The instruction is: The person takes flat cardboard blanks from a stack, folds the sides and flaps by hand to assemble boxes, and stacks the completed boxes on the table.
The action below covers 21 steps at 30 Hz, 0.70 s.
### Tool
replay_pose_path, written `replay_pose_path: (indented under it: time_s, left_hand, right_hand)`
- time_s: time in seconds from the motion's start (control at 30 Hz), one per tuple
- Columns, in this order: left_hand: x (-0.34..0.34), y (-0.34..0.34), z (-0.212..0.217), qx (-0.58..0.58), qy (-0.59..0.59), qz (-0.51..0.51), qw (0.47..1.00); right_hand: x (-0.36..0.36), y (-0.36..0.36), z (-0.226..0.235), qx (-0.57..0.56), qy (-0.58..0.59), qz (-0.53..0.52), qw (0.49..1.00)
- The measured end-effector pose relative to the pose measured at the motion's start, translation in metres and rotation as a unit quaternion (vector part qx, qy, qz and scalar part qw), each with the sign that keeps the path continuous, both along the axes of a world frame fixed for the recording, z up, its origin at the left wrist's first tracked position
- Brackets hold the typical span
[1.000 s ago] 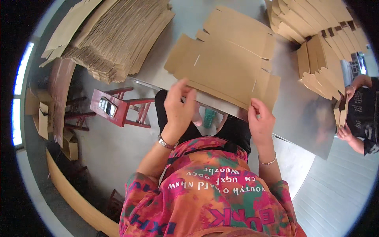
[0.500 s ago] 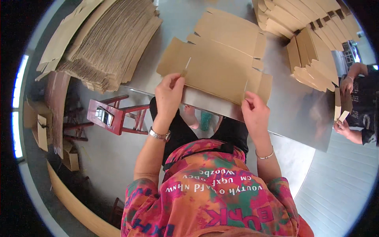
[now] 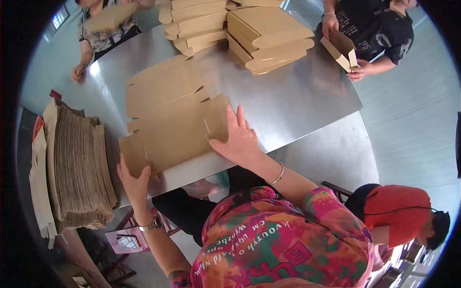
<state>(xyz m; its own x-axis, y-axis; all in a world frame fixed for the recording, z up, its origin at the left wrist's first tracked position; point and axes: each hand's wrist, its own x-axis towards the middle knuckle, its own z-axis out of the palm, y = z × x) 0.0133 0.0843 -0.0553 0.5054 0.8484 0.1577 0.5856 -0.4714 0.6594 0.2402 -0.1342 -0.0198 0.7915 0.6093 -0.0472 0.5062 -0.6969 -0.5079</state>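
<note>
A flat brown cardboard box blank (image 3: 175, 132) lies unfolded on the metal table, with slits near its two side flaps. At its near left corner is my left hand (image 3: 135, 183), thumb and fingers spread beside the left flap. My right hand (image 3: 239, 139) rests at the right flap, fingers stretched and apart, the thumb by the near edge. Neither hand is closed on the cardboard. A watch circles my left wrist and a bracelet my right.
Left stands a tall stack of flat cardboard blanks (image 3: 81, 168). Folded boxes (image 3: 269, 33) are piled at the far side of the metal table (image 3: 297, 98). One co-worker (image 3: 370, 29) at the right holds a partly folded box; another (image 3: 108, 24) is far left. A person in red (image 3: 398, 213) is behind right.
The view has swung to the right. My fingers have loosened from a pinch at the blank's near edge and spread out at its side flaps.
</note>
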Motion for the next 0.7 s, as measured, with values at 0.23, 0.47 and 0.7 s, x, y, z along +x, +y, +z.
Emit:
replay_pose_path:
  time_s: [0.23,0.47,0.7]
  left_hand:
    - [0.028,-0.050,0.029,0.066,-0.028,0.042,0.997]
    - [0.030,-0.076,0.018,0.164,0.041,-0.034,0.985]
    - [0.037,-0.056,0.008,0.126,0.022,-0.053,0.990]
  right_hand:
    - [0.004,0.000,-0.012,0.107,-0.079,0.031,0.991]
    - [-0.002,0.006,-0.019,0.129,-0.276,0.228,0.925]
    - [0.003,0.016,-0.026,0.115,-0.195,0.221,0.949]
